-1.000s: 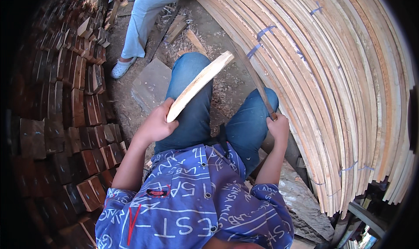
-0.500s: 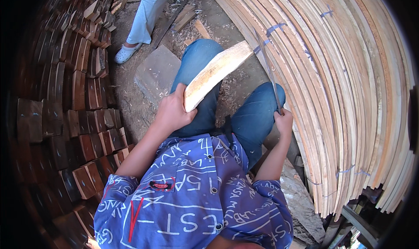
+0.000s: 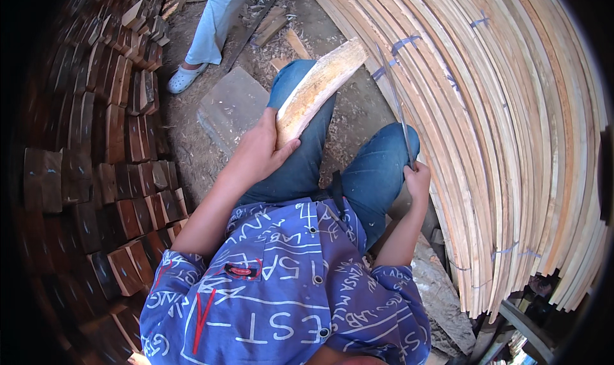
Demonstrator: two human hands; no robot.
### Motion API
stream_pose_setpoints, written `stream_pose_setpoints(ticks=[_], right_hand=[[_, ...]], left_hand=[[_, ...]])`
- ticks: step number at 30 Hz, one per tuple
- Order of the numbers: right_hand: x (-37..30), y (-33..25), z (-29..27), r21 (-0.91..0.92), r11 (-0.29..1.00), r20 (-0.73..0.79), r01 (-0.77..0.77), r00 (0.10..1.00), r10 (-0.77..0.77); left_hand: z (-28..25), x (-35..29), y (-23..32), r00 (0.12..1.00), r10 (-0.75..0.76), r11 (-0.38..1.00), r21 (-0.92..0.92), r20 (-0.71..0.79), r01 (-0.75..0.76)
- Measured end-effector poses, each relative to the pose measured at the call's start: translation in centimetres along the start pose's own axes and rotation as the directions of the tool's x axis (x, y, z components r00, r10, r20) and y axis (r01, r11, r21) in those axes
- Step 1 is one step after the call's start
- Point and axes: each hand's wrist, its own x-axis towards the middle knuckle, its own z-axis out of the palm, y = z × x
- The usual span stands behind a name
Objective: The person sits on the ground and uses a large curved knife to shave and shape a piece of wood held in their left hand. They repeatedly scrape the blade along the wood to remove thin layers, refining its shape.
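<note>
A short, pale, slightly curved piece of wood (image 3: 320, 87) slants up and to the right above my left knee. My left hand (image 3: 263, 147) is closed round its near end, the thumb along the right edge and the broad face turned up toward me. Over by my right knee, my right hand (image 3: 418, 178) grips the lower end of a long thin metal blade (image 3: 399, 103), probably a machete. That blade points up and away, edge-on to view, apart from the wood. My fingers hide its handle.
Dark wooden blocks (image 3: 118, 141) are stacked along the left. Long pale strips (image 3: 486, 134), bundled with blue ties, fill the right side. A flat slab (image 3: 233, 103) lies on the ground amid shavings. Another person's leg, with a light clog (image 3: 185, 78), stands at the far left.
The wood has turned in my left hand: its far end is higher and its broad face shows more. My left hand has shifted slightly right. The blade has barely moved.
</note>
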Motion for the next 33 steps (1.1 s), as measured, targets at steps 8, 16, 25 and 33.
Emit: stream_pose_setpoints(ticks=[8,16,25,33], right_hand=[[0.0,-0.1,0.0,0.038,0.999,0.013,-0.032,0.999,0.032],[0.3,0.9,-0.1,0.019,0.999,0.047,-0.036,0.998,0.035],[-4.0,-6.7,-0.4,0.359,0.884,0.128,-0.301,0.954,0.272],[-6.2,-16.5,1.5,0.246,0.908,0.105,0.339,0.922,-0.373]], left_hand=[[-0.1,0.3,0.9,0.998,-0.065,0.997,0.029,0.008,0.065],[-0.9,1.3,0.0,0.994,-0.044,0.997,-0.051,0.104,0.05],[-2.3,0.6,-1.8,0.945,0.045,0.879,-0.462,0.325,0.117],[-0.7,0.2,-0.1,0.984,-0.026,0.961,-0.266,0.175,0.073]])
